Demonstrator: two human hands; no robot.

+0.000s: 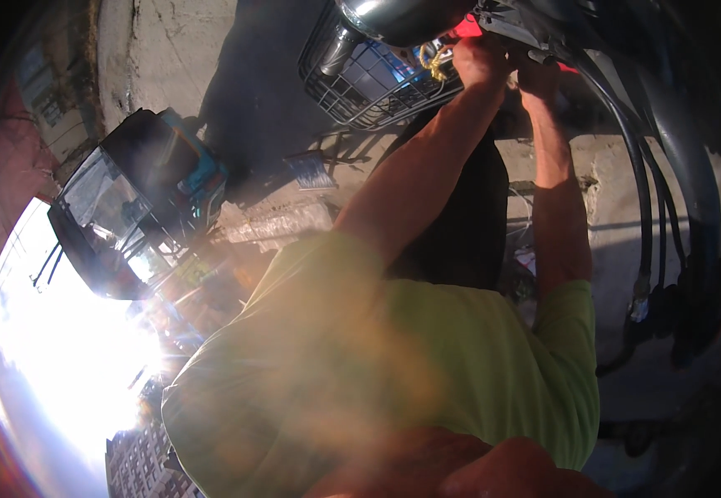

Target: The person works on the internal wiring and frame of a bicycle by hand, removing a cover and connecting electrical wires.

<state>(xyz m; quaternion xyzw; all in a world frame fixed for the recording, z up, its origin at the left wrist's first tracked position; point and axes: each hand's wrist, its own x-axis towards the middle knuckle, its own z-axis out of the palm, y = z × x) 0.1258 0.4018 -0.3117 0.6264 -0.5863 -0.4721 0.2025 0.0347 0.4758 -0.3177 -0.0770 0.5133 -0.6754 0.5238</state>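
Note:
At the top centre my left hand point(480, 62) is closed at the edge of a black wire basket point(344, 100), beside a knotted yellow cord point(433, 62) and a bright red piece point(466, 26). My right hand point(536, 76) is just right of it, fingers bent in by dark metal fittings point(514, 25). What either hand holds is hidden. A glossy black rounded part point(389, 15) and a dark cylindrical grip point(340, 50) sit over the basket, which has blue and dark items inside.
A parked vehicle with a windscreen and teal panel point(194, 178) stands at the left, beside strong glare. Black cables point(643, 216) and a dark frame point(680, 166) run down the right. Below the basket lie concrete ground point(605, 187) and a pale slab point(269, 224).

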